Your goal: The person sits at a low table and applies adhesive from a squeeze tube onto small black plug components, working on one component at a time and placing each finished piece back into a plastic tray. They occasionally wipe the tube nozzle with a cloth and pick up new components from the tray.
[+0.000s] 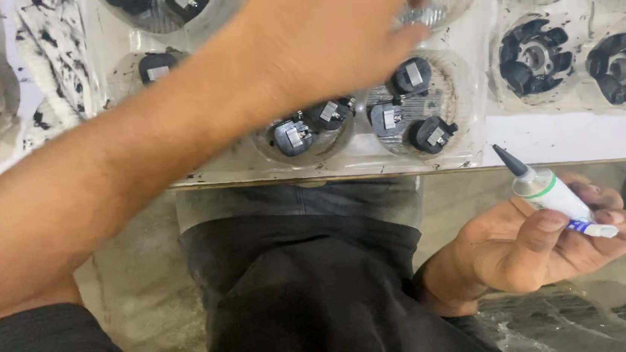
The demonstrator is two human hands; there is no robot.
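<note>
Gripping a small white tube (563,199) with a dark pointed nozzle, the right hand (538,243) sits nearest, just below the clear plastic tray (477,150), fingers curled around it. Farther off, the left hand (338,26) stretches over that tray, blurred, its grip impossible to tell, above small black parts (414,118) in round wells; more black pieces (533,58) lie to the tray's right.

black clawed parts (533,58) in tray cups, dark trousers (308,297), possibly concrete floor (143,304)
</note>
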